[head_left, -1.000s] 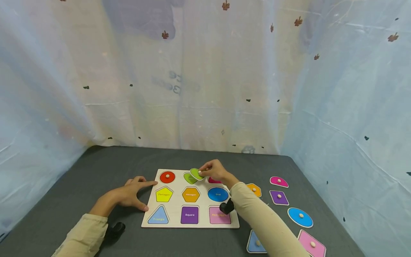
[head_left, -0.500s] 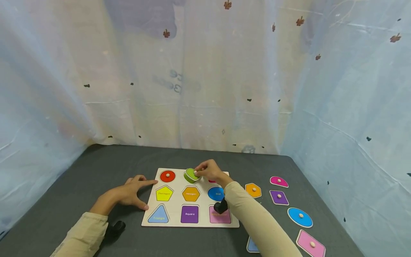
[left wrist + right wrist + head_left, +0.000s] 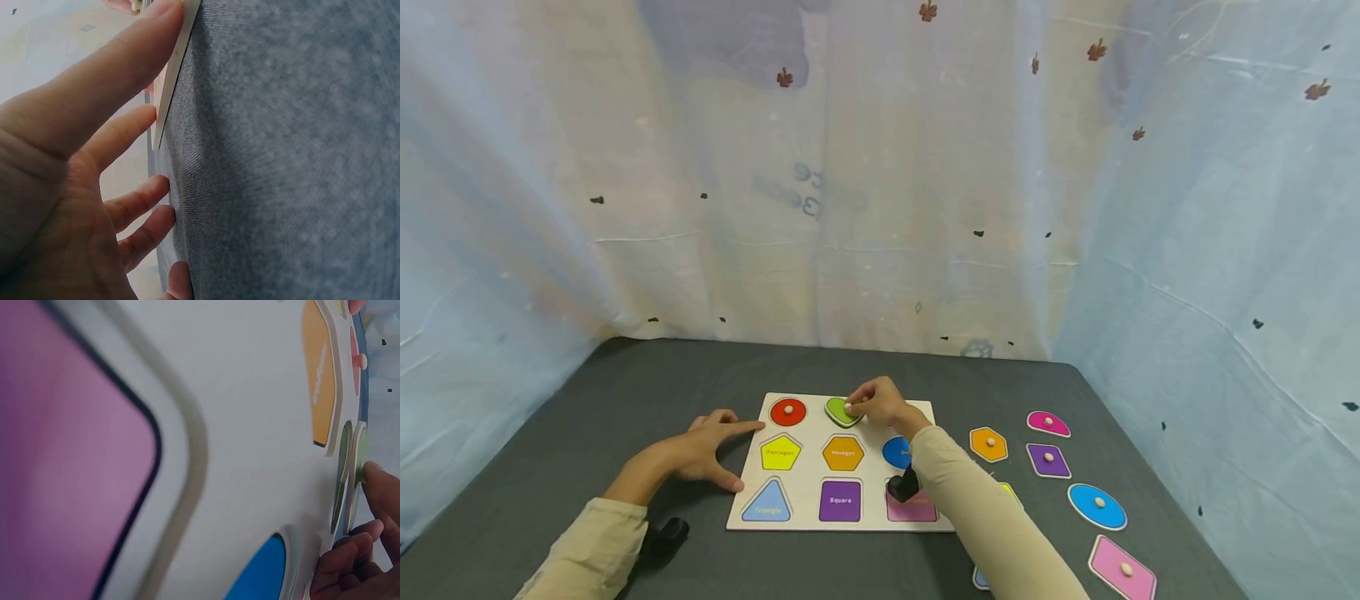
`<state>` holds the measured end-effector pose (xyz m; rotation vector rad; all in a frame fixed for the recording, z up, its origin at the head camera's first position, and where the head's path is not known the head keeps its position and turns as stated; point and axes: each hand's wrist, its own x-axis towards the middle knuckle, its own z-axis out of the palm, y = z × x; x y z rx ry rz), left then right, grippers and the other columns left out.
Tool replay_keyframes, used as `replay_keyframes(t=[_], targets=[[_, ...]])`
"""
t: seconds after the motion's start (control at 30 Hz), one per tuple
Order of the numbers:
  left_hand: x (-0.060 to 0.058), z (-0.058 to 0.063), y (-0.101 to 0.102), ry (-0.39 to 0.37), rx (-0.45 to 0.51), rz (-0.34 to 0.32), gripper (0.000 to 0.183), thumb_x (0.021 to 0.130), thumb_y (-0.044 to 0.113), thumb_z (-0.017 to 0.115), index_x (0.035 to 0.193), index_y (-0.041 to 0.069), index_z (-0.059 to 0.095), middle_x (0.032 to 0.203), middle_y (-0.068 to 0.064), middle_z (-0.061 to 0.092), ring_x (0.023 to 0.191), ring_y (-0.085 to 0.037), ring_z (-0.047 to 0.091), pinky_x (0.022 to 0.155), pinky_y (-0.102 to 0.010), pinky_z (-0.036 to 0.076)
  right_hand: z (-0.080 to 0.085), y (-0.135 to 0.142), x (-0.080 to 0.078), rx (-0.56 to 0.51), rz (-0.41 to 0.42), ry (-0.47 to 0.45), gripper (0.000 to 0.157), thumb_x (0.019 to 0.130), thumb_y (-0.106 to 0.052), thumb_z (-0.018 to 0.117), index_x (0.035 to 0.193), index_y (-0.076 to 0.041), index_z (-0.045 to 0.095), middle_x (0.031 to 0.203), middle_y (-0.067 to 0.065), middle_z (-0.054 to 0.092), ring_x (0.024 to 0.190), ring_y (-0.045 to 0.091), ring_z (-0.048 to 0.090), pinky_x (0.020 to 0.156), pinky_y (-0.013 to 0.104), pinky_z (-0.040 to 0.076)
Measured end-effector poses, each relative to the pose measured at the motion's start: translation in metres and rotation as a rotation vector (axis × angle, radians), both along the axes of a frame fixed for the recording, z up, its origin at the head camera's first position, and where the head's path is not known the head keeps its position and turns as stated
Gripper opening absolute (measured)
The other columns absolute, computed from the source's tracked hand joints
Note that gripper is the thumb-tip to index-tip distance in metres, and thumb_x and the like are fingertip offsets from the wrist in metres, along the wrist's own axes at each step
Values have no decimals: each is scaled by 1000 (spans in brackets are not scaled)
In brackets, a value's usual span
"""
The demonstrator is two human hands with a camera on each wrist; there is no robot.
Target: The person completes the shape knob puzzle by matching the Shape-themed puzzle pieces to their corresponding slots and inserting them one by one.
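Note:
A white shape puzzle board (image 3: 808,475) lies on the dark cloth. My right hand (image 3: 882,402) pinches the small knob of a green heart puzzle piece (image 3: 837,409) over the heart-shaped recess in the top row. In the right wrist view, a narrow gap shows between the heart piece (image 3: 357,450) and the board. At the board's left edge, the thumb and forefinger of my left hand (image 3: 706,450) are spread and touch it. The left wrist view shows that hand's other fingers (image 3: 140,200) extended, holding nothing. A red circle piece (image 3: 782,412) sits in the top-left recess.
Right of the board lie knobbed pieces: an orange hexagon (image 3: 987,447), a pink half-round piece (image 3: 1048,427), a purple square (image 3: 1039,461), a blue oval (image 3: 1086,504) and a pink rectangle (image 3: 1112,565). My right forearm partly covers a yellow piece (image 3: 1008,491) and a light blue piece (image 3: 980,579).
My right hand has moved slightly left and lowered the heart piece, which now lines up with its recess. The left hand has stayed at the board's edge.

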<state>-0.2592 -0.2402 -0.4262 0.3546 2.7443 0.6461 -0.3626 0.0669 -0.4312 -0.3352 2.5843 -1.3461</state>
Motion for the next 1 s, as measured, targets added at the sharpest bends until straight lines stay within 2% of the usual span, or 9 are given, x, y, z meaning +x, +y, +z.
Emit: replay_keyframes(t=[0.2,0.47,1.0], targets=[[1,-1,-1,-11,4,-8,102,66,46,93,153,24,44,147,-25,34,126,-46,34,102,-73,35,-3,-1,2,5,-1,-16,10,87,-6,78,95,-1,79,74,0,53,76,15,46,65,24,35],[2,1,0,13,8,-8,99,67,41,94,152,23,46,146,-24,35,125,-46,35,100,-74,36,-2,-3,3,18,-9,-7,9,86,-5,79,94,0,79,75,1,57,76,16,47,64,23,37],[2,0,-1,19,6,-5,98,67,40,93,152,24,46,147,-24,35,126,-46,35,99,-74,37,-6,-8,4,30,-28,36,10,86,-3,78,95,1,79,75,0,49,79,17,45,65,24,34]])
